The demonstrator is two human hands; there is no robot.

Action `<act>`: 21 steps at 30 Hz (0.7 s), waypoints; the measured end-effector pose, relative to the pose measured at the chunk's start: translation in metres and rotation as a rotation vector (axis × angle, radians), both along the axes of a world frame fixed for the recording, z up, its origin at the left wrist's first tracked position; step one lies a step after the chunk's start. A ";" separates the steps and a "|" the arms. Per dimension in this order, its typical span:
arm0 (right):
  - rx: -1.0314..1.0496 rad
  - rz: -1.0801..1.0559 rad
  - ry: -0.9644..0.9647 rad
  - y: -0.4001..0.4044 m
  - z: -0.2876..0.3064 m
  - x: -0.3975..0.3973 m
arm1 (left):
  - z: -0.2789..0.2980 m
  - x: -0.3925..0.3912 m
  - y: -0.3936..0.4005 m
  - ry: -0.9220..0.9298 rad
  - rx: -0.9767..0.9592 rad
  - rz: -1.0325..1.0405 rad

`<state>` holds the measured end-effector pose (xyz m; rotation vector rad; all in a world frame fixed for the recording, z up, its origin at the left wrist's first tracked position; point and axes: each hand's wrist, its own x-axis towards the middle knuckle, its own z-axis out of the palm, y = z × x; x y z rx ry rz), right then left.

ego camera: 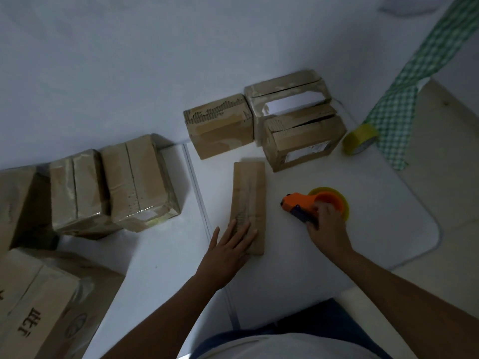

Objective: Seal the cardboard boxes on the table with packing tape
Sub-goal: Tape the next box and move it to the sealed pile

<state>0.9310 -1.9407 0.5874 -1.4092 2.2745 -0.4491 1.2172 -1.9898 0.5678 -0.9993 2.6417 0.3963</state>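
Left hand lies flat, fingers straight, on the near end of the flat cardboard box mid-bench, while the right hand grips the orange tape dispenser just right of that box.

Flat box left of tape dispenser (three boxes behind).

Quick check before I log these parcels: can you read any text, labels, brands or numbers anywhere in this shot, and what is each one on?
Large cardboard box at bottom left: dark printed characters on its top, only partly in frame and too blurred to read.
White labels on the two rear boxes and: any print is too small or washed out to read.
Orange tape dispenser, spare tape roll, slim box: no legible text.
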 end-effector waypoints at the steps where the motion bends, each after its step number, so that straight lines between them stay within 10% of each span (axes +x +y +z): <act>1: 0.052 0.000 0.010 -0.001 0.000 -0.005 | -0.001 0.000 0.000 -0.007 -0.007 -0.004; 11: 0.321 0.157 0.011 -0.009 0.002 -0.025 | 0.002 -0.008 0.016 0.006 -0.001 0.123; 21: 0.168 0.310 -0.205 0.003 0.048 -0.047 | 0.008 -0.052 0.000 0.120 0.080 0.334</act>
